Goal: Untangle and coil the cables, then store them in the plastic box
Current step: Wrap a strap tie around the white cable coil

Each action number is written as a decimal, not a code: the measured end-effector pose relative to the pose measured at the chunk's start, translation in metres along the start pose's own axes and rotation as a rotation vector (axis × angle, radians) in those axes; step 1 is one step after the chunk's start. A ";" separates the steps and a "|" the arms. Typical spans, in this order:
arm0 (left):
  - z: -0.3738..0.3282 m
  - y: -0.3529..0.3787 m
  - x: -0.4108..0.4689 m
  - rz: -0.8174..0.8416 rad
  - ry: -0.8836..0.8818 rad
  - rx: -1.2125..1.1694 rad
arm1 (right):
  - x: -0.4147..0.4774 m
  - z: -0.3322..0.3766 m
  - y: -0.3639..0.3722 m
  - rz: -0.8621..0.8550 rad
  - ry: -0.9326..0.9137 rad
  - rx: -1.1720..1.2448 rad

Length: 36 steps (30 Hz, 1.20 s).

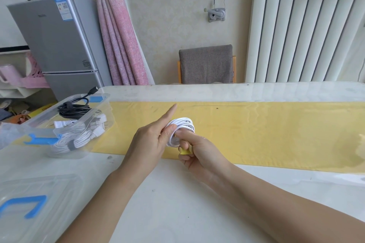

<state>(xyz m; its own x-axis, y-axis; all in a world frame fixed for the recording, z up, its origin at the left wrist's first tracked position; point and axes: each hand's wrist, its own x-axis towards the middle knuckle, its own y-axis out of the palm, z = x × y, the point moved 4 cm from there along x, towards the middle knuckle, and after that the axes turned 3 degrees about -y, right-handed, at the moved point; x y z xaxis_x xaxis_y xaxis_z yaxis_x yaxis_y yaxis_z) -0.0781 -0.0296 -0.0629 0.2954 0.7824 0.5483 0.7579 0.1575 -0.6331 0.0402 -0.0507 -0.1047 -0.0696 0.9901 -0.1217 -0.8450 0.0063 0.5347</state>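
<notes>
A coiled white cable (pixel 182 126) is held over the yellow strip at the table's middle. My left hand (pixel 152 140) grips the coil's left side with its thumb through the loop, the index finger pointing straight out. My right hand (pixel 197 150) pinches the coil's lower edge with its thumb on top and holds a small yellow tie (pixel 185 152) under the curled fingers. The clear plastic box (pixel 102 104) with blue latches stands to the left; it holds a black coiled cable (pixel 74 109) and several white bundled cables (pixel 83 132).
The box's clear lid (pixel 37 203) with a blue latch lies at the near left. A yellow strip (pixel 256 132) runs across the white table (pixel 177 203). Beyond the far edge stand a grey chair (pixel 206 64), a silver fridge (pixel 59 45) and a pink curtain (pixel 118 35).
</notes>
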 end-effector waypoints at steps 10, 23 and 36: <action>-0.003 0.003 -0.001 0.007 -0.119 -0.100 | 0.000 -0.001 -0.002 -0.023 -0.009 0.014; 0.006 0.019 -0.003 0.133 -0.184 -0.194 | -0.004 0.012 0.000 0.037 -0.038 -0.035; 0.003 0.012 -0.002 0.003 -0.186 -0.241 | 0.002 0.012 -0.004 0.039 -0.082 -0.332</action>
<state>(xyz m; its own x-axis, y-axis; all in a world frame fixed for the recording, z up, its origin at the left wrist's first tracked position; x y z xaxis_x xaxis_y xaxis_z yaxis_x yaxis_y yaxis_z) -0.0718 -0.0272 -0.0733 0.2032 0.8831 0.4228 0.8798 0.0249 -0.4748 0.0499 -0.0469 -0.0977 -0.0743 0.9967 -0.0318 -0.9699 -0.0648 0.2348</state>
